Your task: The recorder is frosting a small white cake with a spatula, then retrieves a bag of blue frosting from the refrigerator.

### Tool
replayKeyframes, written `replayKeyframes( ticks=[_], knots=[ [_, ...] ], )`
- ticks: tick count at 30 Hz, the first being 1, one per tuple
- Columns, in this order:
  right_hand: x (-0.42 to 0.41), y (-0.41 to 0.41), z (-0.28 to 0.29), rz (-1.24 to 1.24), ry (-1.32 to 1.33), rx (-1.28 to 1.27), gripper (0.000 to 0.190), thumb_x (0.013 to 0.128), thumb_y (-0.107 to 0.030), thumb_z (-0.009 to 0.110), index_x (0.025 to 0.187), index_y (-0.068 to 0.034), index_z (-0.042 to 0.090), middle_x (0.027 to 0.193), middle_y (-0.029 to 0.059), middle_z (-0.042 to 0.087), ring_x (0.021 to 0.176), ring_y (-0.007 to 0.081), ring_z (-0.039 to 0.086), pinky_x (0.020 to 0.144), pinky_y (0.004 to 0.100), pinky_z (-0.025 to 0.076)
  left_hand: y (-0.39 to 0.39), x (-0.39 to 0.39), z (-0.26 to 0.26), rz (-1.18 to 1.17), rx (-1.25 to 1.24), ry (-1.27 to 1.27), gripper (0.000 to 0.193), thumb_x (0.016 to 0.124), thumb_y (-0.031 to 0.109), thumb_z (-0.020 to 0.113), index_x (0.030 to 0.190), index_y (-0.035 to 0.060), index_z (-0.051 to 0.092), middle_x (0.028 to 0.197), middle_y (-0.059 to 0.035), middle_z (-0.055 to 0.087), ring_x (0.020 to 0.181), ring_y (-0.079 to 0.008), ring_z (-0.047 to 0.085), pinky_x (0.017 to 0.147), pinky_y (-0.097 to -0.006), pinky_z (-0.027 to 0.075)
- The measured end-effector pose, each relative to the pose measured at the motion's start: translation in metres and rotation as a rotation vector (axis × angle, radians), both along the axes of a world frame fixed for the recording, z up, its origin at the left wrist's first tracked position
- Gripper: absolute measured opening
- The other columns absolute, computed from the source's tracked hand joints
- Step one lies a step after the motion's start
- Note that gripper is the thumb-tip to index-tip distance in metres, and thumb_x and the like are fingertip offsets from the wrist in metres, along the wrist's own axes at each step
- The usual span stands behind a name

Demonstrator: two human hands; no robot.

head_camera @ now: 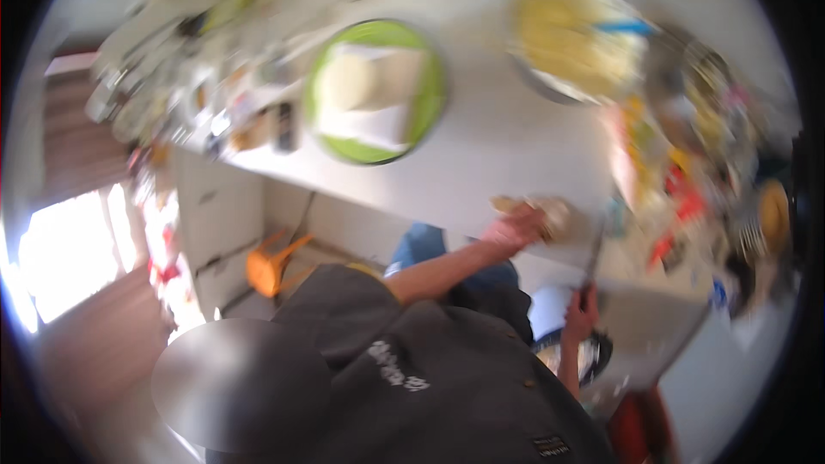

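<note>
My left hand (517, 227) is at the front edge of the white counter, gripping a pale beige, crumpled-looking item (555, 214) too blurred to identify. My right hand (582, 310), lower and further right, holds the dark handle of a knife. The long knife blade (597, 246) points up towards the counter, right of the beige item. Beyond my left hand is a round green plate (433, 100) with a white sheet (403, 116), on which sits a pale, rounded block of food (353, 82). A large bowl (548, 87) at the back right contains a yellow mass (554, 32) and a blue-handled utensil (624, 26).
Blurred jars and containers (200, 93) crowd the counter's left end. Red and yellow packets (683, 196) lie at the right. An orange stool (265, 269) stands on the floor at left. Below my right hand is a dark-rimmed round container (599, 351).
</note>
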State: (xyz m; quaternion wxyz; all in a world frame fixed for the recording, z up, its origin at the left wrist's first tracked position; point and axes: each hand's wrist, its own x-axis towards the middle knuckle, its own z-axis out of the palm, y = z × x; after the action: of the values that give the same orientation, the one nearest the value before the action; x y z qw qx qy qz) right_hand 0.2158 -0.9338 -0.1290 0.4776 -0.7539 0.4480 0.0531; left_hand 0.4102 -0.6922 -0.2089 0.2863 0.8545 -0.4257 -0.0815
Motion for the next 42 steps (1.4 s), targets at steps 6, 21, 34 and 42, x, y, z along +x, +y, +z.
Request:
replayKeyframes(
  ticks=[6, 21, 34, 42],
  knots=[
    [0.062, -0.016, -0.036, 0.41, -0.042, -0.138, 0.053, 0.104, -0.009, 0.065, 0.155, -0.006, 0.054, 0.108, 0.013, 0.076, 0.075, 0.0188, 0.068, 0.07, 0.0334, 0.058, 0.108, 0.03, 0.028, 0.409, 0.083, -0.104, 0.029, 0.087, 0.008, 0.069, 0.115, 0.0107, 0.075, 0.151, -0.0142, 0.058, 0.142, -0.0348, 0.054, 0.119, -0.0453, 0.048],
    [0.16, -0.049, -0.08, 0.61, -0.235, -0.471, 0.046, 0.1, -0.005, 0.069, 0.145, 0.004, 0.06, 0.112, 0.0189, 0.064, 0.089, 0.03, 0.066, 0.08, 0.041, 0.055, -0.087, 0.124, -0.006, 0.263, -0.12, 0.001, 0.02, 0.065, 0.0, 0.074, 0.083, 0.0099, 0.07, 0.116, -0.0081, 0.068, 0.128, -0.0327, 0.059, 0.102, -0.0418, 0.056],
    [0.146, 0.115, -0.021, 0.883, -0.388, -0.262, 0.04, 0.09, -0.004, 0.071, 0.129, -0.001, 0.066, 0.099, 0.0181, 0.065, 0.091, 0.0386, 0.066, 0.079, 0.0479, 0.056, 0.043, 0.075, 0.033, 1.358, -0.738, 1.099, 0.019, 0.083, 0.005, 0.078, 0.101, 0.004, 0.085, 0.09, -0.007, 0.079, 0.078, -0.0153, 0.07, 0.072, -0.0315, 0.058],
    [0.119, 0.088, -0.052, 0.288, -0.131, -0.639, 0.041, 0.094, -0.008, 0.071, 0.134, 0.001, 0.067, 0.097, 0.0206, 0.065, 0.09, 0.0391, 0.067, 0.081, 0.0472, 0.055, 0.227, 0.075, 0.058, 0.825, 0.012, 0.213, 0.03, 0.089, -0.004, 0.062, 0.11, 0.0117, 0.078, 0.122, -0.0092, 0.076, 0.119, -0.0335, 0.068, 0.098, -0.0448, 0.057]
  ],
)
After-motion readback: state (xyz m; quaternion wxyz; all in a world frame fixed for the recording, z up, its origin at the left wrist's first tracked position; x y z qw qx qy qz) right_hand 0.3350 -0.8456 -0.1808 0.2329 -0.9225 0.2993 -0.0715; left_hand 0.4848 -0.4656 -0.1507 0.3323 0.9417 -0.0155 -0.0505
